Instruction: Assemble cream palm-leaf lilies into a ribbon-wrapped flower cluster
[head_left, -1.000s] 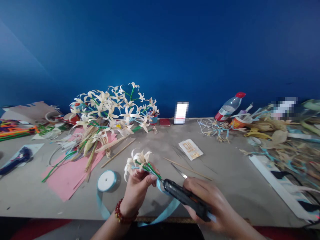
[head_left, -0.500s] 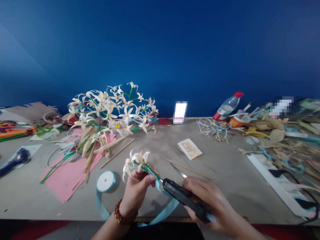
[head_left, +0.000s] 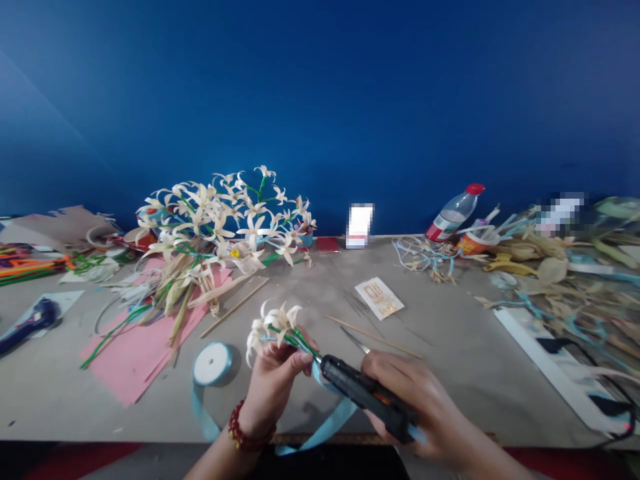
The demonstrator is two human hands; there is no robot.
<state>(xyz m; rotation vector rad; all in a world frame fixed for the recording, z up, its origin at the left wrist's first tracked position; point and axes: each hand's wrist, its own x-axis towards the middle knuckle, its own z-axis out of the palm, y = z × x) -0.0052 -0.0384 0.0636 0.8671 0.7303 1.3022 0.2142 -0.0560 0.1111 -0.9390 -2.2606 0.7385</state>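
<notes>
My left hand (head_left: 277,377) is closed around the green-wrapped stems of a small bunch of cream artificial flowers (head_left: 280,321). In my right hand (head_left: 407,387) is a black glue gun (head_left: 367,393), its nozzle at the stem ends near my left fingertips; whether it touches them I cannot tell. Light blue ribbon (head_left: 333,427) hangs from the stems in a loop below the glue gun. Its ribbon spool (head_left: 213,363) lies left of my left hand. Just beyond my right hand is a pointed metal blade (head_left: 355,340), its other end hidden by the hand.
Many cream flowers (head_left: 215,213) stand at the back left, above pink paper (head_left: 135,360). A blue glue gun (head_left: 33,323) lies far left. On the right are a power strip (head_left: 545,367), a tilted bottle (head_left: 453,213) and dried husks (head_left: 555,267). Thin sticks (head_left: 380,337) lie mid-table.
The glue gun and my right hand have shifted slightly left, bringing the nozzle a little further along the stem ends. My left hand and the flowers stay almost in place.
</notes>
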